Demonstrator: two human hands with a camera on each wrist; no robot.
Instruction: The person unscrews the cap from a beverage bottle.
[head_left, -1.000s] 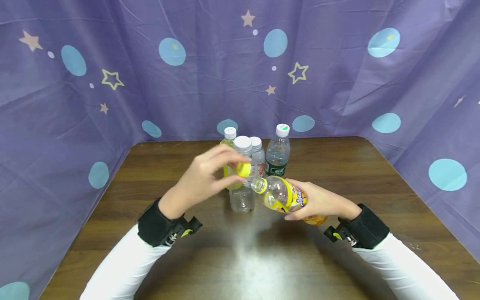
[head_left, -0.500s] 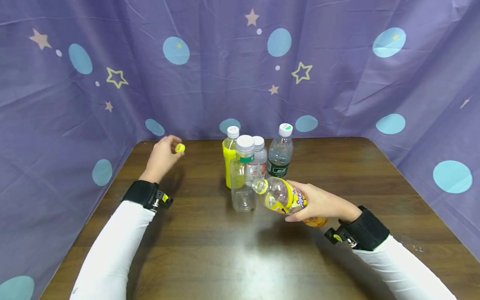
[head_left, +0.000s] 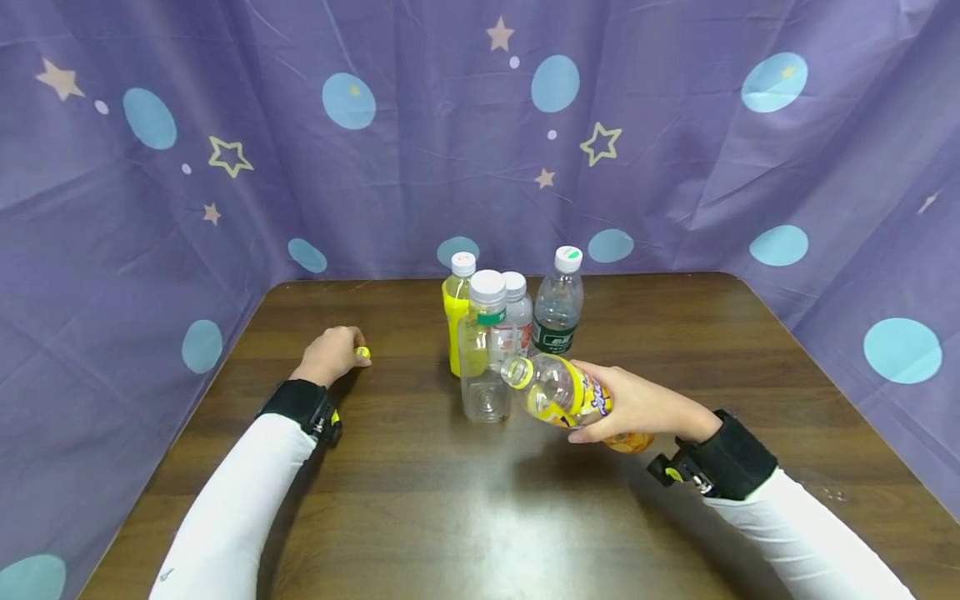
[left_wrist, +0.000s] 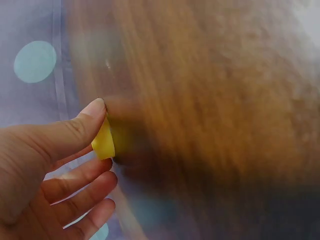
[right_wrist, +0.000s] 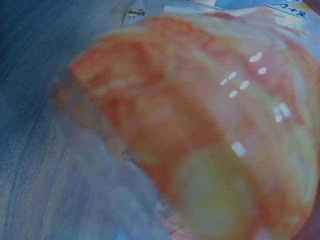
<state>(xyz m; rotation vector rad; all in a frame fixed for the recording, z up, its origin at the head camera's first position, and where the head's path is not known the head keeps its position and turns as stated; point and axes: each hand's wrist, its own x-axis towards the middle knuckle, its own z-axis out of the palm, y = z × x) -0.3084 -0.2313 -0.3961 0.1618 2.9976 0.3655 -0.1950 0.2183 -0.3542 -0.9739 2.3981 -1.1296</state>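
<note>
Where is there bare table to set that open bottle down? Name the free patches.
Free: the near strip of table between both sleeves, and the right side beyond the right hand. Crowded: the centre, with four capped bottles; the left hand takes the left.

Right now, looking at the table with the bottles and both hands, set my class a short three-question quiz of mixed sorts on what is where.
1. True or false: the tilted bottle in the right hand has its cap on.
2. What does the left hand pinch? A) a yellow cap B) a white cap C) nothing
3. How many capped bottles stand upright on the table?

Key:
1. False; its mouth is open.
2. A; the yellow cap, low by the table.
3. Four: yellow bottle, clear bottle, red-label bottle, green-label bottle.
</note>
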